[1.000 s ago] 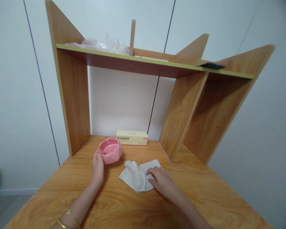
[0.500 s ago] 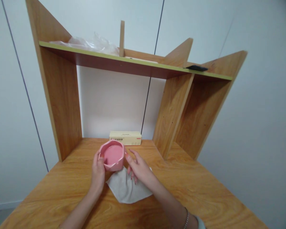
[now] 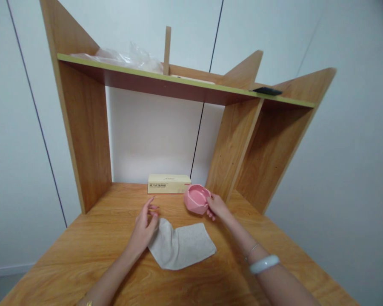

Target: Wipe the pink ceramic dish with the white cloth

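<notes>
A pink faceted ashtray (image 3: pixel 196 206) with notches in its rim is tilted a little toward me. My right hand (image 3: pixel 216 205) grips it by its right side, thumb at the rim and fingers beneath. To the left, my left hand (image 3: pixel 146 223) is empty, its fingers apart and slightly curled. Below that hand, a crumpled light grey cloth (image 3: pixel 183 248) lies on the wooden desk (image 3: pixel 83 255); the hand covers part of its upper left corner.
A cream box with printed text (image 3: pixel 166 183) lies at the back of the desk. Upright wooden panels (image 3: pixel 87 140) carry a shelf (image 3: pixel 147 72) above it. On that shelf are a clear plastic bag (image 3: pixel 127 58) and a dark flat object (image 3: pixel 267 91).
The ashtray has moved right and slightly away, carried by my right hand. My left hand has let go of it and opened above the cloth's left side.
</notes>
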Available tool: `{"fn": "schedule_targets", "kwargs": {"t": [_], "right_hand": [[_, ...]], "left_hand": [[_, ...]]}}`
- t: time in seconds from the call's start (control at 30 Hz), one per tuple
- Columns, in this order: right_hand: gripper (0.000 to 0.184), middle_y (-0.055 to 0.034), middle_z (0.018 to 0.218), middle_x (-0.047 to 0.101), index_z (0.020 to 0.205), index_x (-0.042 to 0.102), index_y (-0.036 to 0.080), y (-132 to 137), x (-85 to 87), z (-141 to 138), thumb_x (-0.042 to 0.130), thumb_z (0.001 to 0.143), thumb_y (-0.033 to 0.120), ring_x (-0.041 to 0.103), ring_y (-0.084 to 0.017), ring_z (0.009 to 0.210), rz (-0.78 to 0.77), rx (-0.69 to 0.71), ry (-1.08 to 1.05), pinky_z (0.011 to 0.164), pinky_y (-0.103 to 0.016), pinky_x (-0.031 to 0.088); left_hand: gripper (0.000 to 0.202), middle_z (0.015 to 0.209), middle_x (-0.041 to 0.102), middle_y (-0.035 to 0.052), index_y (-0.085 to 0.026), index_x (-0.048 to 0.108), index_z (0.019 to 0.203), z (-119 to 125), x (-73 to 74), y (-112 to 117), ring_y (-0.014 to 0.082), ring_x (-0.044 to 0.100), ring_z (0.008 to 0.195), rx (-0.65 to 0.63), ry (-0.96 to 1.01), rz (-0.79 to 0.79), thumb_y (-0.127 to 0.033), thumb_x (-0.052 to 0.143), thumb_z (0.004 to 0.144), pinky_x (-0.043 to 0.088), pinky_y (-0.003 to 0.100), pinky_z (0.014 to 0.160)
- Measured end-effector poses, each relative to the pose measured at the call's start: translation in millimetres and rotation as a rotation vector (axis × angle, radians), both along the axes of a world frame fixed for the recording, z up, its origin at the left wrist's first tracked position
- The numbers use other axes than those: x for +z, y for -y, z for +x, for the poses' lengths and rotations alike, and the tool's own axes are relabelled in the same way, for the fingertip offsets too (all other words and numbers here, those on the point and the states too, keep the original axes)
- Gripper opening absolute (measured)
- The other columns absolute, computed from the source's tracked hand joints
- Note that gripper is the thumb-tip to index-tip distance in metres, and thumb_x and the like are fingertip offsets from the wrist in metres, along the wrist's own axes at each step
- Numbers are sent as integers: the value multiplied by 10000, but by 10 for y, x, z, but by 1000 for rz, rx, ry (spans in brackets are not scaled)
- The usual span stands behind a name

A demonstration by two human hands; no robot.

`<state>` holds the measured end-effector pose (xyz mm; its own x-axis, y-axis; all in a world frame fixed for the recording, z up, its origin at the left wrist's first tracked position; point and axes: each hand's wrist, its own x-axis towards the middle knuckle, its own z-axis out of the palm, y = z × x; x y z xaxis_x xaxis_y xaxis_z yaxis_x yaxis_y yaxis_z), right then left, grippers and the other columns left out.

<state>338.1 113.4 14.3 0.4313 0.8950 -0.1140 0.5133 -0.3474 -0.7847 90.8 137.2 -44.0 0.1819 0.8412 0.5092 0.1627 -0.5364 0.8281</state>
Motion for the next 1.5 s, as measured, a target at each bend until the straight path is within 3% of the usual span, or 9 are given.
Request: {"fn": "schedule_targets", "kwargs": {"t": [0.23,0.37,0.5,0.63,0.73,0.97,1.13,1.33,1.5], "right_hand": [[421,-52,361,509,723,557,90,35,-266,342,227,861,313,505,-158,311,-130,-118,133,349,-245,418],[398,-165,733,641,910,533,99,135,-202,317,282,850,402,628,-227,673,-60,-170,288,599,-314,458],[360,-127,868,623,904,523,160,376,-232,177,377,803,473,581,-233,846,26,-108,428,704,-320,401],[241,-3,549,542,575,493,168,567,-468,-19,562,672,378,521,-144,560,32,148,134,497,-220,340],[162,50,462,460,517,462,168,615,-565,-107,581,595,246,433,-93,458,36,217,-65,430,-193,284],[167,20,589,544,653,506,166,807,-314,47,548,570,305,509,-116,569,180,57,-268,508,-202,374],[260,37,559,519,702,493,171,976,-331,219,576,562,375,492,-96,492,128,22,-304,429,-193,375],[235,87,445,439,725,411,201,976,-609,327,551,619,357,448,-93,350,-19,-33,-199,276,-179,326],[225,101,422,424,718,400,201,969,-621,334,554,630,339,422,-82,311,-22,-26,-168,260,-185,356]], "left_hand": [[610,1040,572,47,-192,492,1094,-47,-148,-110,178,487,1010,-112,-132,49,-13,354,528,323,361,927],[617,1099,562,29,-209,526,1067,-61,-114,-47,182,453,1069,-161,-255,35,-5,353,511,297,359,954],[538,1056,579,36,-211,541,1046,-54,-87,4,191,483,1016,-200,-357,45,-32,383,564,334,360,915],[401,1012,591,55,-196,554,977,-45,-69,23,208,501,981,-259,-418,31,-89,444,606,348,366,893],[317,1016,584,54,-195,545,900,-75,-16,27,205,495,990,-278,-394,-15,-118,477,600,353,345,886],[169,678,513,-25,-189,438,739,-237,150,-38,125,494,632,-450,-178,-304,-295,513,631,379,218,561],[236,625,461,-51,-199,408,814,-255,109,-82,110,461,566,-456,-137,-381,-291,490,613,335,206,514],[383,917,559,42,-199,488,1005,-213,199,32,211,502,867,-25,-505,74,-174,458,624,337,341,777],[274,960,567,42,-218,545,929,-74,277,220,209,484,938,-129,-691,285,-155,372,725,315,344,815]]}}
